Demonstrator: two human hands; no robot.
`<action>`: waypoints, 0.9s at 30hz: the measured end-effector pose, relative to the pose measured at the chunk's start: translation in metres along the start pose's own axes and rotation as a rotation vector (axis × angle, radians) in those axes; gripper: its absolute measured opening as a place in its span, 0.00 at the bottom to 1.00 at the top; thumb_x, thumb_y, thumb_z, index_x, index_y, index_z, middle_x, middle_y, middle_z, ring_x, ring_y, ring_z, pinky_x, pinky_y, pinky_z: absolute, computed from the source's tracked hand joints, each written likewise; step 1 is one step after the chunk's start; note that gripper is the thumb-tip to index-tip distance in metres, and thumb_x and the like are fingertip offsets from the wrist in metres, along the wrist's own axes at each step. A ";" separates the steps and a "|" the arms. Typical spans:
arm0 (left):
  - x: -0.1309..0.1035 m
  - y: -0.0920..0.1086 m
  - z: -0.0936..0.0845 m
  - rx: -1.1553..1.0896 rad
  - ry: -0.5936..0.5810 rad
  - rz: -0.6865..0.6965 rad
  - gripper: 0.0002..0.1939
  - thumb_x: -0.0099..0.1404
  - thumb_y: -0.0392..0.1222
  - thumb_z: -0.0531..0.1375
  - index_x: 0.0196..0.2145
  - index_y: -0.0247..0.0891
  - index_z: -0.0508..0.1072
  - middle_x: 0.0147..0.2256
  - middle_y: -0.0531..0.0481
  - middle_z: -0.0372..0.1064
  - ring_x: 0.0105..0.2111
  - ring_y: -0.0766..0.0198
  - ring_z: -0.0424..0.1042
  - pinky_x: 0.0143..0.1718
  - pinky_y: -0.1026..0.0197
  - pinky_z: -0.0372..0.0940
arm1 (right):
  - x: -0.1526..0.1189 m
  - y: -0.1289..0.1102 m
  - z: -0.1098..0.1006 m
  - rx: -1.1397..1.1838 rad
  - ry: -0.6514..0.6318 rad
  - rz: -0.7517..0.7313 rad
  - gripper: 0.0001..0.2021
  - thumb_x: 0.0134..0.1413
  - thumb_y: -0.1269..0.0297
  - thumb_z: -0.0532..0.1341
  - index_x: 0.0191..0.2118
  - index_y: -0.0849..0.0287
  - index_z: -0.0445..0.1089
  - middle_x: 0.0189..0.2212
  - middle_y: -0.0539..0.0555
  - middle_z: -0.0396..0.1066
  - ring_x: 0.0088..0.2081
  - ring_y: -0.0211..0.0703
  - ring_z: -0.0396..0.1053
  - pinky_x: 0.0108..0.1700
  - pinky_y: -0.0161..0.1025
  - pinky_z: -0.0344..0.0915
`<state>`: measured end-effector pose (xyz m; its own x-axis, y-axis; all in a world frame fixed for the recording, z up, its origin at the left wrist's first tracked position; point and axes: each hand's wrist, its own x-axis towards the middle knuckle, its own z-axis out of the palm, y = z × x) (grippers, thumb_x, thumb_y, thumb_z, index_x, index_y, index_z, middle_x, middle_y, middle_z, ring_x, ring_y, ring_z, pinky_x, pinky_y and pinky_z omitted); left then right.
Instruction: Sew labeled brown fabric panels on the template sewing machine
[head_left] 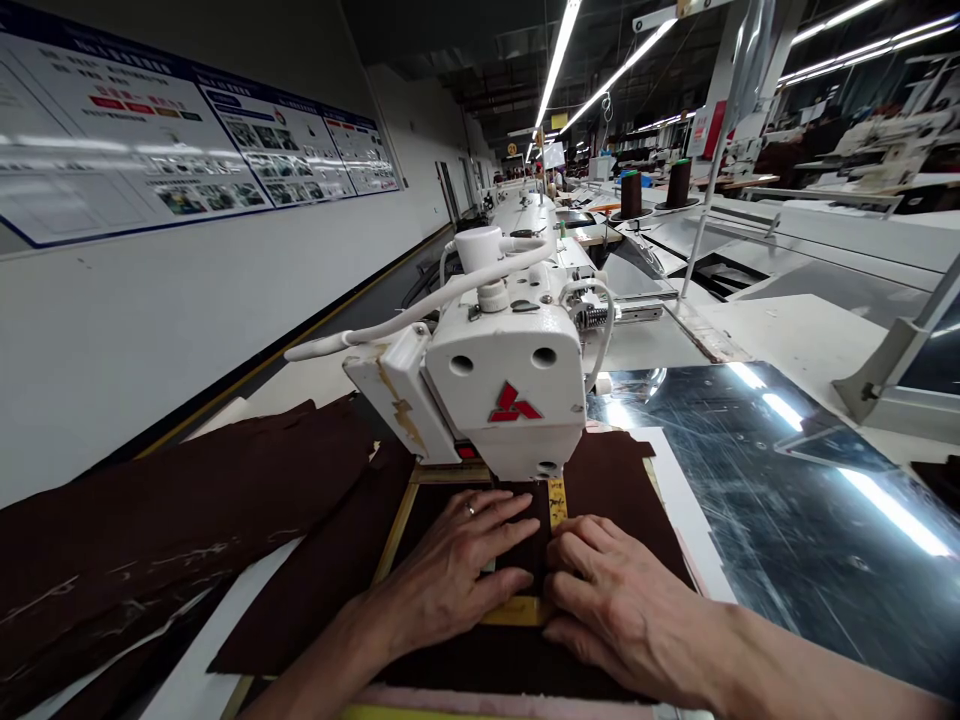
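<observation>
Below the head of a white sewing machine [510,400] lies dark brown fabric [611,490] with a yellow frame [517,611] around its middle part. My left hand [457,560] rests on the fabric inside the frame, fingers spread and pointing right, a ring on one finger. Just to the right, my right hand [607,590] presses on the frame's right side with bent fingers; whether it pinches anything is hidden. The needle area is hidden behind the machine head and my fingertips.
A pile of brown fabric [150,520] lies at the left. On the right is a shiny metal plate [795,500]. Thread cones [631,194] and more machines stand farther back. A wall with posters [247,150] runs along the left.
</observation>
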<state>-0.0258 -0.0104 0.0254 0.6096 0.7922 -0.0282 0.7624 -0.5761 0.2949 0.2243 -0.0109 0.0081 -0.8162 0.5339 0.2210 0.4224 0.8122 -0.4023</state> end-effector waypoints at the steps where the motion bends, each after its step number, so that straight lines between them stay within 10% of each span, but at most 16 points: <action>1: 0.000 0.000 -0.001 -0.002 -0.001 0.001 0.27 0.71 0.46 0.62 0.65 0.54 0.65 0.67 0.52 0.59 0.66 0.51 0.59 0.65 0.43 0.57 | 0.000 0.000 0.000 0.001 0.002 0.000 0.07 0.68 0.59 0.59 0.40 0.56 0.68 0.42 0.52 0.69 0.46 0.47 0.63 0.50 0.47 0.59; 27: 0.000 0.006 -0.003 -0.019 0.003 -0.010 0.27 0.71 0.44 0.61 0.65 0.54 0.64 0.67 0.52 0.58 0.67 0.51 0.58 0.67 0.42 0.54 | 0.001 -0.001 0.000 -0.013 0.008 0.004 0.06 0.67 0.60 0.59 0.40 0.56 0.68 0.41 0.53 0.68 0.46 0.47 0.63 0.51 0.46 0.59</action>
<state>-0.0222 -0.0132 0.0297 0.6010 0.7987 -0.0287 0.7643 -0.5639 0.3128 0.2235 -0.0113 0.0088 -0.8113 0.5392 0.2260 0.4311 0.8128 -0.3918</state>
